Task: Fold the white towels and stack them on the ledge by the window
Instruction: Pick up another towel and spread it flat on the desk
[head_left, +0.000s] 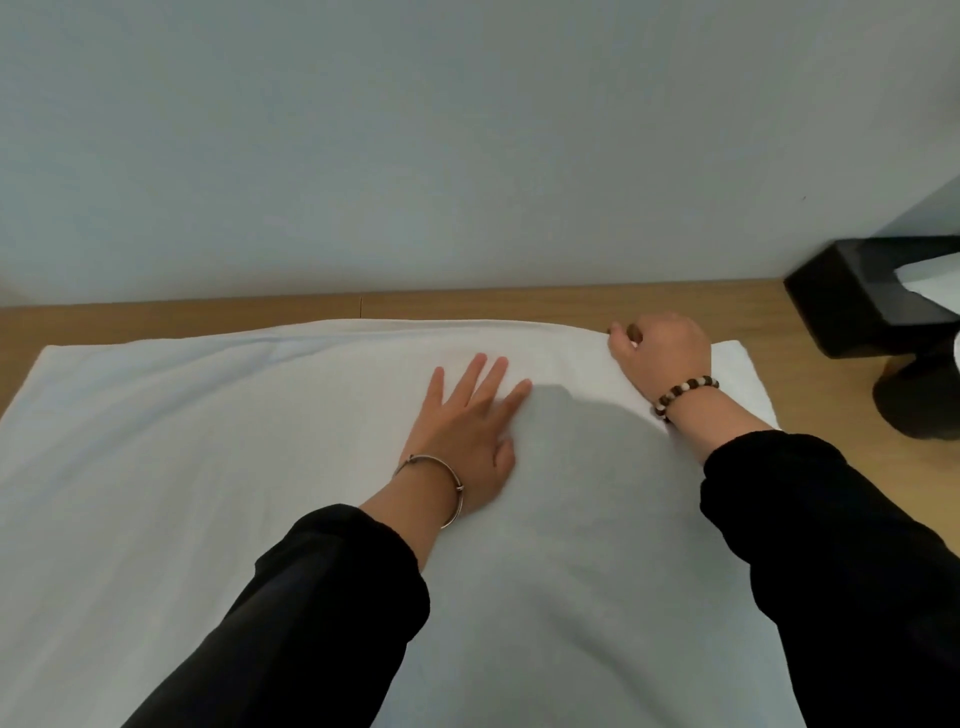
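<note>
Currently you are mid-fold: the white towel (260, 467) lies spread on the wooden surface (182, 319). Your left hand (467, 426) presses flat, fingers straight; your right hand (657, 351) pinches the far right edge. Next, align edges.

One white towel (208, 493) lies on one wooden surface (182, 322). I count two hands, the left hand (467, 415) and the right hand (660, 348), and two black sleeves (311, 597). There are two bracelets: one silver bangle (441, 480) and one beaded bracelet (685, 395). There is one black box (857, 296).
</note>
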